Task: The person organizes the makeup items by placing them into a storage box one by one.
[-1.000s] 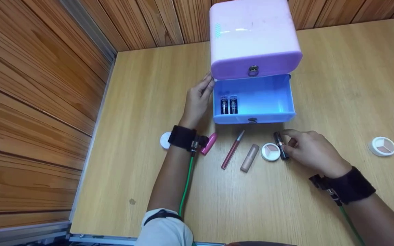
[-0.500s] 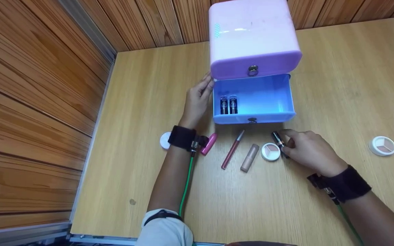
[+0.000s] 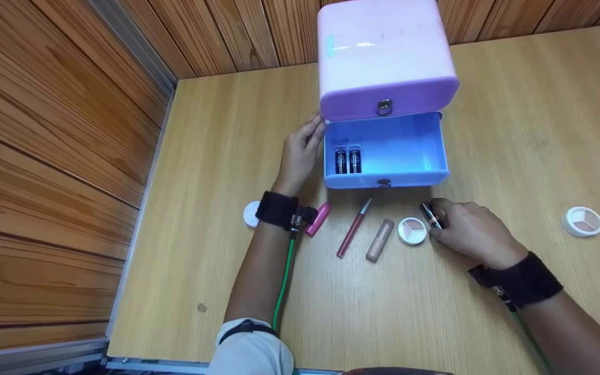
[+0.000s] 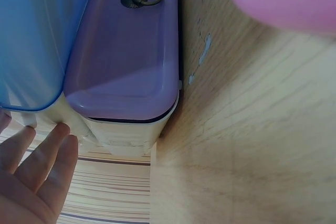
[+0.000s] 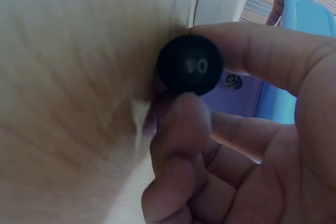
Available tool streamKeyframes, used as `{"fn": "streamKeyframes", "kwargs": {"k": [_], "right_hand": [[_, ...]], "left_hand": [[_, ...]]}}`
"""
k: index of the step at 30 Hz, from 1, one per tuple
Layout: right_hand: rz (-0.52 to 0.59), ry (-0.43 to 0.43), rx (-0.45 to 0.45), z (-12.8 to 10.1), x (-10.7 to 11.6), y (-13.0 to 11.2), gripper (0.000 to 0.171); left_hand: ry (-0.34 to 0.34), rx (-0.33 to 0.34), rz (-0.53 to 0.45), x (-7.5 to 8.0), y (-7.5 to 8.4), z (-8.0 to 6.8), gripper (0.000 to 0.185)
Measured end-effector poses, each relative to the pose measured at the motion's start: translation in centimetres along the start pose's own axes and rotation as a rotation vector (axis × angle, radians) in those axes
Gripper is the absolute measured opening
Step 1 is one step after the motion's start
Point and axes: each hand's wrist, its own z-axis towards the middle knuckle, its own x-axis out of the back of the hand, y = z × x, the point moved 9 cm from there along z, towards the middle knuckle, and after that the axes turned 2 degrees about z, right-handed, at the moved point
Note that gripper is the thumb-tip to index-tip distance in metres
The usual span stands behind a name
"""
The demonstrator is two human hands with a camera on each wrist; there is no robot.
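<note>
My right hand pinches a black lipstick tube between thumb and fingers, just right of a small round white palette. In the right wrist view the round end of the lipstick tube faces the camera and bears pale digits. My left hand rests with its fingers extended against the left side of a pink and purple drawer box. In the left wrist view those fingertips lie at the cream side, beside the blue drawer. This blue drawer is pulled out and holds two dark lipsticks standing at its left.
Before the drawer lie a red pencil-like tube, a mauve tube and a pink bullet-shaped tube. A white disc is partly hidden by the left wrist. Another round palette sits far right. Wood panelling borders the table.
The lipstick tube has turned in my right fingers and come slightly right, away from the round palette. My left hand has stayed at the box.
</note>
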Motion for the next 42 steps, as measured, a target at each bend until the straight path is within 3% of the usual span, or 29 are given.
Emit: {"fn": "streamKeyframes", "kwargs": {"k": [10, 18, 30, 36, 42], "right_hand": [[0.077, 0.027, -0.01, -0.7, 1.1, 0.3, 0.051], [0.272, -0.06, -0.049, -1.2, 1.1, -0.2, 0.072], [0.335, -0.05, 0.014, -1.5, 2.3, -1.7, 0.051], [0.396, -0.041, 0.026, -1.3, 3.3, -2.9, 0.06], [0.445, -0.007, 0.053, -1.3, 4.6, -4.2, 0.057]], "left_hand": [[-0.014, 0.004, 0.015, -0.1, -0.1, -0.2, 0.043], [-0.004, -0.008, 0.014, 0.0, 0.1, -0.2, 0.042], [-0.003, -0.045, 0.017, -0.1, 0.2, 0.0, 0.043], [-0.011, -0.031, 0.011, -0.1, 0.1, 0.0, 0.043], [-0.01, -0.023, 0.019, 0.0, 0.0, -0.1, 0.044]]}}
